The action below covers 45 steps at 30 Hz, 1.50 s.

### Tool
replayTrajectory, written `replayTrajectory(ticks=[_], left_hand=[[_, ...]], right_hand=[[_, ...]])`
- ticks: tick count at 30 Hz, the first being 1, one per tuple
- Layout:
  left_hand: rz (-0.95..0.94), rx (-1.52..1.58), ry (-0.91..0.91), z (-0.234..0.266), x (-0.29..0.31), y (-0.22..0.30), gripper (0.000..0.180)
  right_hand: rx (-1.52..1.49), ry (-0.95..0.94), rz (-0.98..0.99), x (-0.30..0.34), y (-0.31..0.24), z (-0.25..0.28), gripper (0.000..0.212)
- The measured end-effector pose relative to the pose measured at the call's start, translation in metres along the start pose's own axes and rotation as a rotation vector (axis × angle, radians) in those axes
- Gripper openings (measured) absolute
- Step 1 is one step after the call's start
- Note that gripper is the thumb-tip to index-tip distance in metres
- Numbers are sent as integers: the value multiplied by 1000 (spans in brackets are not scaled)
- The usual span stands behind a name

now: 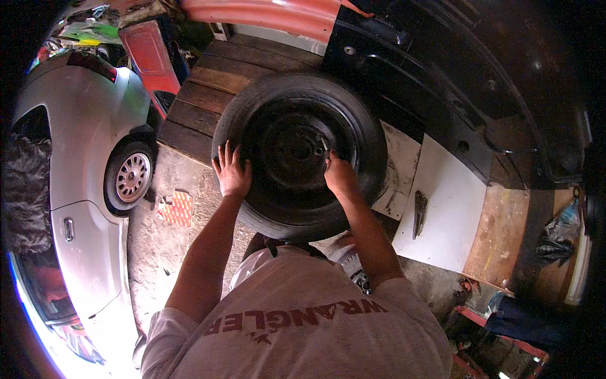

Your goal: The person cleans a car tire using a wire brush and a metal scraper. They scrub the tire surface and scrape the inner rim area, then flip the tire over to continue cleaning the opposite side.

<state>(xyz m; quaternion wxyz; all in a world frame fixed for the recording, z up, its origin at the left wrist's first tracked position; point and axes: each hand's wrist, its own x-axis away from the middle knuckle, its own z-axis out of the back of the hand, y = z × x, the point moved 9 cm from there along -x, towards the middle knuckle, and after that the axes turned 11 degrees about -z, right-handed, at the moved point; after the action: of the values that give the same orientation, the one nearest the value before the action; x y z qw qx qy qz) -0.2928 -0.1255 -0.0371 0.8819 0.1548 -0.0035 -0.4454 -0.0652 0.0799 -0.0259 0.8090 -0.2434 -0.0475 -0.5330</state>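
A black tyre (230, 107) on a dark steel wheel rim (278, 161) lies flat in front of me. My left hand (232, 172) rests on the left side of the tyre with its fingers spread. Closed around a thin tool (325, 145) is my right hand (341, 175), over the right part of the rim. The tool's light metal tip points toward the holes near the wheel's centre; most of it is hidden in my fingers, so its exact kind is unclear.
Wooden planks (205, 98) lie behind the tyre. On a white board (448, 202) to the right is a dark, long-handled hand tool (419, 215). Black car bodywork (435, 69) fills the upper right. A silver car (82, 139) stands at left, near a red-and-white patterned piece (177, 208) on the floor.
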Motion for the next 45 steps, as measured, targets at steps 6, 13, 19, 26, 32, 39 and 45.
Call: replayTrajectory(ticks=[6, 13, 19, 26, 32, 39, 45], left_hand=[[21, 11, -17, 0, -1, -5, 54], [4, 20, 13, 8, 0, 4, 53], [-5, 22, 30, 2, 1, -1, 53], [4, 14, 14, 8, 3, 2, 53], [-6, 35, 36, 8, 0, 5, 53], [17, -5, 2, 3, -3, -3, 58], [82, 14, -126, 30, -25, -5, 67]], right_hand=[[91, -83, 8, 28, 21, -6, 42], [6, -52, -33, 11, -2, -5, 43], [17, 33, 44, 2, 6, -9, 42], [135, -131, -50, 37, 12, -10, 41], [71, -90, -17, 13, 7, -10, 40], [74, -85, -15, 40, 19, -11, 42], [47, -40, -18, 26, 15, -3, 41]])
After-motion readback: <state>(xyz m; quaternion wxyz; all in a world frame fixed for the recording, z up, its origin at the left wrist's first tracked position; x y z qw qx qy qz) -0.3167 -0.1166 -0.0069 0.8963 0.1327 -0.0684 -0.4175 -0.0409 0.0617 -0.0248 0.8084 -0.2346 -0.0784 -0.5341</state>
